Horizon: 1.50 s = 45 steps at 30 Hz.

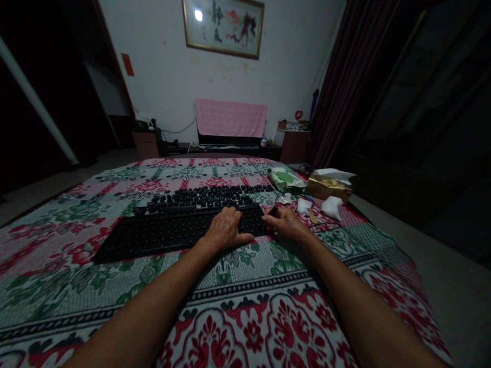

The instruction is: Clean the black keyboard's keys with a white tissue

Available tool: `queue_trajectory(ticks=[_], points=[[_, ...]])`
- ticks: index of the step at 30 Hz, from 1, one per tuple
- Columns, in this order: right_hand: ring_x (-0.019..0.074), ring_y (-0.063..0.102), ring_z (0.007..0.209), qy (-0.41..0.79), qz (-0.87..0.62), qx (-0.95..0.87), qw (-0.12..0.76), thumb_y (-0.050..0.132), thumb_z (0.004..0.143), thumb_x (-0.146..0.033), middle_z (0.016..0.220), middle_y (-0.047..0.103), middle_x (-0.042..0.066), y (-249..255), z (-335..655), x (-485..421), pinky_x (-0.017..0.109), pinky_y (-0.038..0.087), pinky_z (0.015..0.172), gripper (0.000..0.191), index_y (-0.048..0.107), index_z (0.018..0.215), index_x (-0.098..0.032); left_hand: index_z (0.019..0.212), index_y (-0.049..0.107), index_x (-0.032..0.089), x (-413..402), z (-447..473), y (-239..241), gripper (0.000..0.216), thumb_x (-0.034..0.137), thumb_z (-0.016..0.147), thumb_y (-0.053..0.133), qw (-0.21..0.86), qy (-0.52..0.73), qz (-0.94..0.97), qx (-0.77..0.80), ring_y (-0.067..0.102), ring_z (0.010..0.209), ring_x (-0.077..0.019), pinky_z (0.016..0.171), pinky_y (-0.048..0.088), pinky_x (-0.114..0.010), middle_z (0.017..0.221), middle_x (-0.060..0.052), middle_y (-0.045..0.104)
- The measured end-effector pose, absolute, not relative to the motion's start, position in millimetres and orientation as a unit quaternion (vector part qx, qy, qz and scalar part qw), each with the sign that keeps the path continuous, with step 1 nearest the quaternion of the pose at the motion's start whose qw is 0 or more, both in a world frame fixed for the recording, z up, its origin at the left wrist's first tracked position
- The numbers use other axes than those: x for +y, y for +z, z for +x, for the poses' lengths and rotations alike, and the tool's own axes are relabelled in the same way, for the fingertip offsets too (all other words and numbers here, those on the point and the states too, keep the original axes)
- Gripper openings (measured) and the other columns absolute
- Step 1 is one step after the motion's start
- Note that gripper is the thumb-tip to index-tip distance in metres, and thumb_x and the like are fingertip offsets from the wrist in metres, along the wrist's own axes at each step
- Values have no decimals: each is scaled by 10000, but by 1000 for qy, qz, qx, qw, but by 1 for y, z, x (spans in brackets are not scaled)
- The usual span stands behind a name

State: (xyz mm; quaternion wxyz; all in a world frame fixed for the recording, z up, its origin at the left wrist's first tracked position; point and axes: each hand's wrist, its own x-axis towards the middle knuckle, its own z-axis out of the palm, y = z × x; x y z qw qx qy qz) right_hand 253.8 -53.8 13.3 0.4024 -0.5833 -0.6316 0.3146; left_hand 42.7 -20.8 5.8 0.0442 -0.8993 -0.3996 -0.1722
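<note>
A black keyboard [153, 236] without its keycaps lies on the patterned tablecloth, rows of bare key posts showing. My left hand [226, 230] spans its right half, fingers over the far side and thumb stretched along the near edge. At the keyboard's right end my right hand [286, 222] is closed in a pinch around a small dark piece [273, 211], whose kind I cannot make out. Loose black keycaps [215, 196] sit in rows just beyond the keyboard.
Right of the keycaps are a green-and-white tissue pack [286, 179], a gold tissue box [330, 185] and crumpled white tissues [332, 207]. The floral tablecloth [268, 327] covers the table. A pink towel [231, 117] hangs over something by the far wall.
</note>
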Motion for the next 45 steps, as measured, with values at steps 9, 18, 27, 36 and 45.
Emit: queue_trajectory(ticks=[9, 18, 27, 36, 45], points=[[101, 554, 505, 300, -627, -605, 388, 601, 750, -365, 559, 623, 18, 20, 252, -57, 169, 377, 428, 241, 568, 669, -140, 938, 546, 171, -19, 43, 2, 570, 659, 644, 569, 58, -185, -898, -396, 477, 906, -229, 778, 425, -339, 922, -59, 525], [116, 557, 520, 275, -556, -618, 483, 596, 723, -416, 612, 606, -3, 25, 226, -56, 210, 420, 478, 264, 569, 746, -154, 1039, 556, 182, -20, 39, 3, 480, 580, 787, 462, 40, -273, -905, -325, 480, 906, -203, 812, 418, -334, 944, -62, 546], [119, 521, 501, 273, -559, -564, 543, 602, 691, -492, 565, 576, -3, 11, 198, -53, 225, 419, 491, 341, 556, 707, -155, 1000, 558, 164, -25, 46, 4, 342, 399, 906, 327, 45, -227, -919, -320, 502, 861, -181, 753, 437, -298, 920, -63, 580], [153, 584, 617, 258, -573, -518, 580, 607, 680, -488, 687, 629, 36, 4, 191, -54, 251, 469, 567, 336, 578, 710, -154, 940, 563, 180, -22, 48, 2, 316, 424, 891, 367, 47, -198, -892, -403, 514, 891, -193, 693, 450, -280, 918, -61, 579], [92, 490, 464, 330, -574, -462, 590, 500, 652, -277, 601, 586, -23, 7, 196, -51, 200, 379, 438, 194, 569, 799, -172, 1010, 565, 194, -20, 47, 1, 242, 344, 873, 434, 21, -244, -880, -407, 530, 894, -184, 765, 442, -283, 941, -52, 598]])
